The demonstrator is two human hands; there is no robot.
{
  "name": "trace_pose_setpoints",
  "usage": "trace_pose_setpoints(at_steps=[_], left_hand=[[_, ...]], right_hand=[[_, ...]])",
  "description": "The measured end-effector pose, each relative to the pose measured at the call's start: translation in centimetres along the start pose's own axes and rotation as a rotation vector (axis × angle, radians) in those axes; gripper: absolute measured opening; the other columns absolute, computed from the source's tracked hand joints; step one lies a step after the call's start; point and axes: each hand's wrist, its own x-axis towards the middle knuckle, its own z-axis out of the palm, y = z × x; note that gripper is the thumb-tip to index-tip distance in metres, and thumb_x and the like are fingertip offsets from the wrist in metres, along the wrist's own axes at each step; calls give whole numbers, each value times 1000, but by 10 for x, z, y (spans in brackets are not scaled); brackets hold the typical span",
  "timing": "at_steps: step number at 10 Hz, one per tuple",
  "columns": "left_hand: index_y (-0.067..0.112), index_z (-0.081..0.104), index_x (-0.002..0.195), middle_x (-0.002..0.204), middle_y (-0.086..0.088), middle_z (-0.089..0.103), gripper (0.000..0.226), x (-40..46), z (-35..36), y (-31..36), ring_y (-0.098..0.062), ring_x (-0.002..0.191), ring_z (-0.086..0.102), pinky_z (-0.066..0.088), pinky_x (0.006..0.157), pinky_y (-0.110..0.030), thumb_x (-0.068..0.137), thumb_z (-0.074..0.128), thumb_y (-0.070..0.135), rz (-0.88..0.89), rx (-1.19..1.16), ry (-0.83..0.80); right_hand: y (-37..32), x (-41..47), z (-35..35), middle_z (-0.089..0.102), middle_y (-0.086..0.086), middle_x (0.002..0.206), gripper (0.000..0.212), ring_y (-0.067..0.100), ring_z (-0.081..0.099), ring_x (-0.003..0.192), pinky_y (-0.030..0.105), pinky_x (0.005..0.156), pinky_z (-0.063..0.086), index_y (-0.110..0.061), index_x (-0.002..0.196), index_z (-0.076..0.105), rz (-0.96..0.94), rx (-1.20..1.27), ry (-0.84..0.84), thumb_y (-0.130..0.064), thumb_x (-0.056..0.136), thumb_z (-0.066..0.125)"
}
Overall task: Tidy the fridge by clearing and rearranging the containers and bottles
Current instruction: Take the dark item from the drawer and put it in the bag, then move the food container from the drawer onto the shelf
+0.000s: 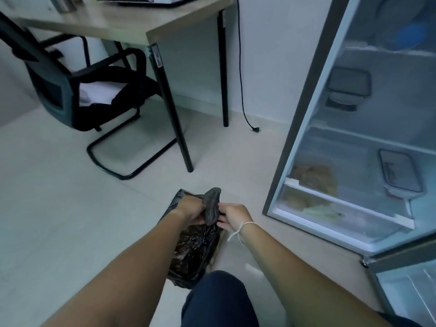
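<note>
A black plastic bag (pixel 193 251) sits on the floor in front of my knee. My left hand (pixel 190 210) grips its gathered top from the left, and my right hand (pixel 232 215) pinches the same twisted neck from the right. The open fridge (pixel 306 114) stands at the right. Inside it, a lidded container (pixel 349 87) rests on the middle shelf and another lidded container (pixel 400 171) on the lower shelf. A brownish packet (pixel 315 177) lies at the lower shelf's left. Something blue (pixel 411 36), blurred, sits on the top shelf.
A wooden desk (pixel 132 24) with black legs stands at the back, a black chair (pixel 77 95) tucked beside it. A black power cord with its plug (pixel 256 129) lies on the tiled floor by the wall. The fridge door (pixel 405 286) hangs open at bottom right.
</note>
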Motion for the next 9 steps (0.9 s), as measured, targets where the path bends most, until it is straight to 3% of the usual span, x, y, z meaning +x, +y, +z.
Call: trace_pose_setpoints(at_steps=[1,2,3,4,5,6,7,8,9], left_hand=[[11,49,60,62,-7,50,38,1,-21,-10,-17,55,49,46,47,-23,93,39,-4,-17,14,67],[7,57,73,79,-12,59,24,3,-35,-6,-24,71,60,50,64,-29,94,45,8,-34,-146,168],[10,57,80,95,-11,64,17,11,-34,0,-26,87,64,49,84,-32,93,47,14,107,271,105],[19,45,62,66,-3,47,34,11,-18,13,-15,58,48,50,59,-27,91,46,3,103,102,130],[17,49,67,68,-6,44,28,12,5,24,-21,64,47,48,57,-27,90,48,2,115,119,54],[20,51,68,73,-8,45,25,9,37,39,-24,79,46,50,65,-29,90,48,6,183,122,-9],[20,56,100,87,-9,52,15,2,76,56,-25,83,48,49,75,-32,90,49,10,236,152,-79],[10,57,125,105,-8,54,34,-2,114,70,-27,93,54,48,78,-31,91,49,13,282,196,-141],[14,64,92,98,-8,50,14,-3,155,83,-24,85,48,47,72,-31,91,50,13,330,233,-196]], right_hand=[[5,9,20,55,26,134,37,36,54,124,29,75,48,8,126,53,-7,-230,-1,-7,93,46],[2,17,26,58,24,130,37,36,55,122,33,83,50,5,126,55,-41,-341,25,-10,92,47],[-5,23,16,60,16,105,38,38,56,120,39,92,50,5,125,55,-57,-351,59,-10,92,48],[-14,28,-4,51,10,95,36,31,59,94,40,94,50,6,122,57,-93,-349,121,-11,91,48],[-19,29,-29,49,10,95,16,20,48,88,42,96,48,-12,101,60,-121,-329,180,-11,90,48],[-26,27,-62,45,10,91,6,21,44,85,39,80,48,-11,85,50,-136,-274,249,-6,86,47],[-34,22,-105,48,9,96,3,20,46,89,40,96,48,-11,89,48,-140,-309,305,-14,91,46],[-40,17,-148,47,8,100,5,19,45,93,43,104,44,-12,92,46,-162,-324,364,-16,94,43],[-44,12,-192,47,8,100,2,20,46,93,44,103,45,-12,92,46,-178,-272,441,-12,94,44]])
